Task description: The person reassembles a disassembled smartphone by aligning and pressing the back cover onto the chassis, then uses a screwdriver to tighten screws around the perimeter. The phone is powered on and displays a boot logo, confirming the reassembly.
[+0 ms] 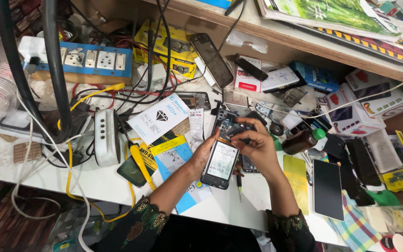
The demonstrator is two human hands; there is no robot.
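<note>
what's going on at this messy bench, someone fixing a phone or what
A person is working on an opened smartphone with its back cover off, so the battery shows. The left hand steadies it along its left edge, tilted up off the white workbench. The right hand curls over the top end, fingertips pressing near the camera area; whether it grips a small tool is hard to tell. A screwdriver lies below the phone, a brown bottle with a green cap sits to the right, and other phones and boxes lie around.

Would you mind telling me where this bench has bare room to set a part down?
Bare white table shows between the screwdriver and the yellow sheet, and along the near edge below the white dotted device. Behind the opened phone it is crowded.
</note>
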